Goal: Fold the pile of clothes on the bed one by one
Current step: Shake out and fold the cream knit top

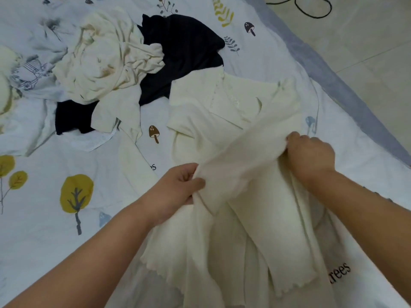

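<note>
A: Where do things stand?

B: On the bed (66, 196) the pile (115, 70) waits, still crumpled. Nearer, a cream top (233, 121) lies partly spread, mid-fold, I'd judge.

A: And the hands?

B: Left hand (178, 187) and right hand (311, 154) each pinch its bunched middle. Next, probably carry that fold over evenly and flatten it.

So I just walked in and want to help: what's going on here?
A person is folding laundry on a tree-and-mushroom printed bedsheet. The left hand and right hand both grip a cream ribbed knit top, lifting a band of it. A heap of cream and dark navy clothes waits unfolded behind.
</note>
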Available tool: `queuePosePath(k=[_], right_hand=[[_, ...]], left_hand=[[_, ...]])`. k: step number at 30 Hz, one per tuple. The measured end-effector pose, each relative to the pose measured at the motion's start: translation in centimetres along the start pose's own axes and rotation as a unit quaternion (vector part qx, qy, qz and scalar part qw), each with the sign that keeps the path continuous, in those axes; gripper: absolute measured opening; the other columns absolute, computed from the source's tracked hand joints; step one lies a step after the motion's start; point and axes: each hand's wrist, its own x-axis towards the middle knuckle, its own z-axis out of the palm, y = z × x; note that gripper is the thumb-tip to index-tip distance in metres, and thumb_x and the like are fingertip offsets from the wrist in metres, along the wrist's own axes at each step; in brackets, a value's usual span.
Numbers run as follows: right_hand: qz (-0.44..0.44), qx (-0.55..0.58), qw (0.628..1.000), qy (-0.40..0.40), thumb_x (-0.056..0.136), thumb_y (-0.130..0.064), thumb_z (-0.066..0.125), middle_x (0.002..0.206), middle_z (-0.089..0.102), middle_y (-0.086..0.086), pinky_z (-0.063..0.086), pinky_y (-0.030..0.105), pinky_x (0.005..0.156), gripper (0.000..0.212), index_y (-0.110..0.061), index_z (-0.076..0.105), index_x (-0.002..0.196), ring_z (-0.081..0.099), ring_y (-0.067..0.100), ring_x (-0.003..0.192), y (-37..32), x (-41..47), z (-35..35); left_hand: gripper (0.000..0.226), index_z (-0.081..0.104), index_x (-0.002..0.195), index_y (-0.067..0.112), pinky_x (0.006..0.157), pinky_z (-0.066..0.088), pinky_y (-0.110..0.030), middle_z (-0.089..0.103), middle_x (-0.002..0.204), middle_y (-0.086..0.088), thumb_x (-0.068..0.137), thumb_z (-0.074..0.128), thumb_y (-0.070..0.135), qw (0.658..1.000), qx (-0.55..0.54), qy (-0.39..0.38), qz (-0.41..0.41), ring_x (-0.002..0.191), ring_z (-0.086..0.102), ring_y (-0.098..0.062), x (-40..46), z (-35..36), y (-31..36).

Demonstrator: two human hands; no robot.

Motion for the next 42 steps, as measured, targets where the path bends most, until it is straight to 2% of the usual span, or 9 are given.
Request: queuePosePath(k=[7, 10, 14, 18, 24, 28, 32, 37, 42], right_hand=[[0.105, -0.013, 0.984, -0.144, 0.086, -0.004, 0.048, 0.077, 0.054, 0.022, 0.035, 0.035, 0.056, 0.01, -0.003, 0.038, 0.087, 0.045, 0.03, 0.065, 7.6, -1.3, -3.7], [0.133, 0.025, 0.961, -0.24, 0.082, -0.014, 0.059, 0.115, 0.052, 0.02, 0.04, 0.041, 0.079, 0.048, -0.008, 0.041, 0.126, 0.047, 0.036, 0.104, 7.0, -1.7, -4.2], [0.048, 0.084, 0.991, -0.091, 0.083, 0.004, 0.048, 0.114, 0.047, 0.021, 0.038, 0.041, 0.084, 0.059, -0.013, 0.04, 0.139, 0.042, 0.037, 0.108, 4.2, 0.0, -5.0], [-0.056, -0.039, 0.984, -0.162, 0.09, -0.004, 0.043, 0.11, 0.043, 0.017, 0.031, 0.035, 0.075, 0.054, -0.021, 0.036, 0.141, 0.04, 0.031, 0.095, 2.5, 2.0, -3.5], [-0.009, -0.071, 0.987, -0.144, 0.093, -0.01, 0.043, 0.109, 0.05, 0.028, 0.039, 0.042, 0.08, 0.03, -0.002, 0.052, 0.121, 0.049, 0.041, 0.103, 3.6, 4.9, -3.5], [0.058, -0.012, 0.996, -0.067, 0.091, -0.008, 0.033, 0.11, 0.046, 0.039, 0.039, 0.051, 0.084, 0.034, 0.006, 0.048, 0.118, 0.047, 0.051, 0.104, 4.9, 7.6, -4.0], [0.12, 0.019, 0.992, -0.046, 0.093, -0.011, 0.023, 0.135, 0.031, 0.035, 0.028, 0.053, 0.1, 0.049, -0.003, 0.03, 0.141, 0.033, 0.045, 0.123, 3.3, 7.5, -3.5], [0.022, 0.048, 0.998, -0.042, 0.094, -0.029, 0.045, 0.152, 0.01, 0.027, 0.012, 0.047, 0.113, 0.065, -0.012, 0.015, 0.149, 0.01, 0.036, 0.142, -1.1, 2.2, -1.0], [-0.029, 0.014, 0.982, -0.187, 0.084, -0.063, 0.003, 0.157, -0.006, 0.016, -0.002, 0.042, 0.116, 0.079, -0.02, 0.0, 0.15, -0.007, 0.028, 0.145, -0.4, -1.9, 2.0]], left_hand=[[0.016, 0.065, 0.084, 0.009, 0.066, 0.048, -0.022, 0.064, 0.071, 0.001, 0.079, 0.05, 0.005, 0.904, 0.422, 0.06, -0.042, 0.071, 0.062, -0.014, 2.2, 1.9, -0.6], [0.018, 0.061, 0.084, 0.014, 0.06, 0.042, -0.022, 0.063, 0.079, 0.002, 0.085, 0.051, 0.028, 0.898, 0.426, 0.111, -0.023, 0.074, 0.059, -0.014, 1.4, 3.5, -0.7], [0.049, 0.056, 0.08, 0.024, 0.068, 0.046, -0.024, 0.06, 0.083, 0.009, 0.071, 0.052, 0.071, 0.889, 0.453, 0.06, -0.041, 0.072, 0.054, -0.007, -1.0, 4.7, -0.8], [0.027, 0.047, 0.071, 0.023, 0.067, 0.039, -0.025, 0.053, 0.08, 0.008, 0.084, 0.057, 0.045, 0.851, 0.525, 0.001, -0.015, 0.076, 0.052, -0.013, -1.5, 4.0, -2.1], [0.017, 0.056, 0.08, 0.014, 0.06, 0.042, -0.015, 0.06, 0.071, 0.003, 0.095, 0.051, 0.02, 0.979, 0.18, -0.068, -0.062, 0.063, 0.055, -0.006, -1.7, 0.5, -2.0], [0.021, 0.059, 0.083, 0.008, 0.068, 0.044, -0.027, 0.063, 0.081, -0.015, 0.088, 0.063, 0.028, 0.982, 0.172, -0.035, -0.071, 0.069, 0.057, -0.014, -1.0, -1.2, -2.9], [0.028, 0.038, 0.07, 0.021, 0.053, 0.029, -0.021, 0.042, 0.065, 0.007, 0.089, 0.057, 0.028, 0.895, 0.44, 0.061, -0.038, 0.058, 0.04, -0.007, -0.6, -1.2, -3.9], [0.028, 0.047, 0.107, 0.014, 0.058, 0.045, -0.031, 0.061, 0.09, -0.005, 0.083, 0.057, 0.024, 0.758, 0.606, 0.204, 0.124, 0.075, 0.061, -0.026, -1.1, 0.1, -5.7], [0.056, 0.035, 0.142, 0.02, 0.106, 0.028, -0.044, 0.039, 0.146, -0.012, 0.091, 0.034, 0.044, 0.712, 0.651, 0.076, 0.252, 0.132, 0.038, -0.027, -0.4, -0.5, -9.4]])
